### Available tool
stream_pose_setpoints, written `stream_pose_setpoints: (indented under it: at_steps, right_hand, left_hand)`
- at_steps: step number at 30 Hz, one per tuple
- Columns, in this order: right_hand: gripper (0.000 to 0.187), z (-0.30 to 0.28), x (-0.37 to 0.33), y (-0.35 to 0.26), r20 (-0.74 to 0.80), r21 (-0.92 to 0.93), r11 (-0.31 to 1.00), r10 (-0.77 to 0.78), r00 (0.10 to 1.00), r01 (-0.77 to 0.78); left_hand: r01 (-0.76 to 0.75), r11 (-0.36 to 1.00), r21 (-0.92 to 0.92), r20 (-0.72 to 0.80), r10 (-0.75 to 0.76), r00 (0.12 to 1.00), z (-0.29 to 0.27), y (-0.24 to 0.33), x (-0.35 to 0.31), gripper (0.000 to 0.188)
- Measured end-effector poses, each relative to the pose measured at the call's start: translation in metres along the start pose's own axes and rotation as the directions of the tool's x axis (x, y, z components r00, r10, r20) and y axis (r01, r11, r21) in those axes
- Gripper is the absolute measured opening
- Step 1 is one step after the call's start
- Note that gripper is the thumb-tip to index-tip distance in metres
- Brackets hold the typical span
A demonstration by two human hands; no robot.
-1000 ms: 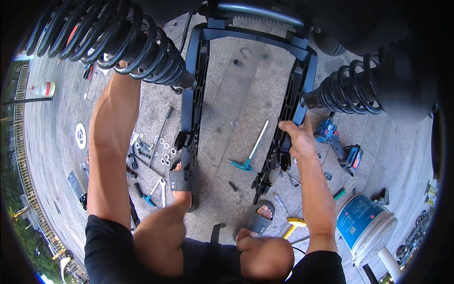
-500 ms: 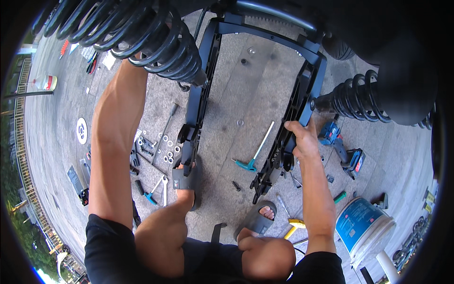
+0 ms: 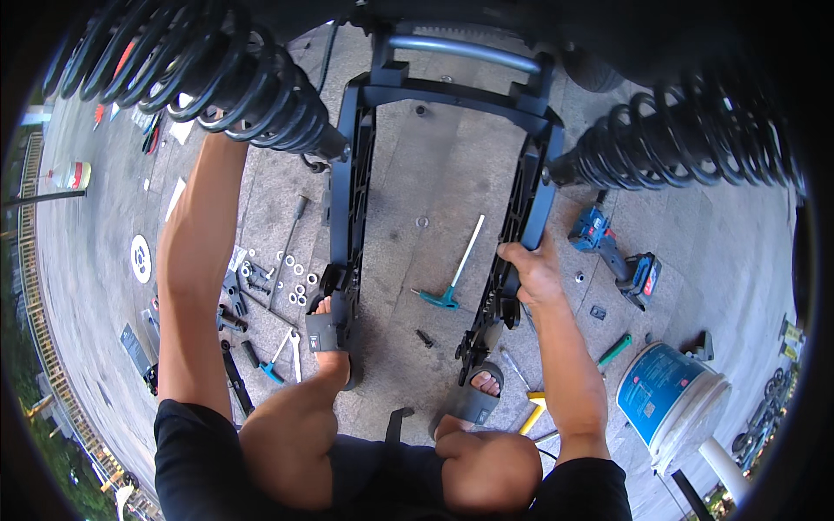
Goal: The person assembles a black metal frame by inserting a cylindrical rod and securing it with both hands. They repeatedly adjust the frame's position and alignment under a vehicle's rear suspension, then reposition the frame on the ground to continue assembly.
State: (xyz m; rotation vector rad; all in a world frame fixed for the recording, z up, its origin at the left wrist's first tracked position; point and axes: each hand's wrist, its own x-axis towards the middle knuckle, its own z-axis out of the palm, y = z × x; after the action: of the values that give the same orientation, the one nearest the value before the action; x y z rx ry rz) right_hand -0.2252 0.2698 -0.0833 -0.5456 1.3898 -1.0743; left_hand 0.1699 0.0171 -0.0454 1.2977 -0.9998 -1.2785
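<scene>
My right hand (image 3: 536,271) is closed round the right arm of a black U-shaped metal frame (image 3: 452,94), thumb over its inner edge. My left forearm (image 3: 201,278) reaches up behind the left coil-spring shock absorber (image 3: 252,95). That spring hides most of my left hand, so its fingers and anything in them do not show. A second coil-spring shock absorber (image 3: 638,143) joins the frame's right side. On the ground between the frame's arms lies a teal T-handle hex key (image 3: 449,291).
Beside my right forearm lie a blue cordless power tool (image 3: 612,252) and a blue-and-white bucket (image 3: 665,399). Washers (image 3: 295,282), an open-ended wrench (image 3: 296,352) and another T-handle tool (image 3: 271,369) lie at the left. My sandalled feet (image 3: 330,334) stand near the frame's ends.
The frame has shifted left and nearer in view, with my right hand still on it. The right shock absorber shows more fully. Ground items have moved slightly left in the picture.
</scene>
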Motion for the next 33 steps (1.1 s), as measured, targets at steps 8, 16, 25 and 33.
stream_pose_setpoints:
  at_steps: [8,16,25,33]
  right_hand:
    - [0.079,-0.026,-0.028,0.041,-0.012,-0.043,0.993,0.114,0.993,-0.114]
    - [0.083,-0.044,-0.056,0.101,-0.097,-0.004,0.978,0.207,0.974,-0.208]
    - [0.082,-0.054,-0.061,0.127,-0.102,-0.045,0.981,0.183,0.978,-0.188]
    - [0.086,-0.057,-0.055,0.12,-0.18,-0.429,0.875,0.162,0.97,-0.225]
  left_hand:
    - [0.142,0.953,0.267,-0.209,-0.087,0.974,-0.018,-0.052,-0.175,0.02]
    - [-0.005,0.91,0.414,0.174,-0.073,0.982,0.05,-0.07,-0.23,0.019]
    - [-0.279,0.441,0.853,0.222,0.176,0.959,0.24,-0.095,-0.051,0.025]
    - [-0.4,-0.031,0.916,0.4,-0.019,0.916,0.253,-0.163,0.053,0.042]
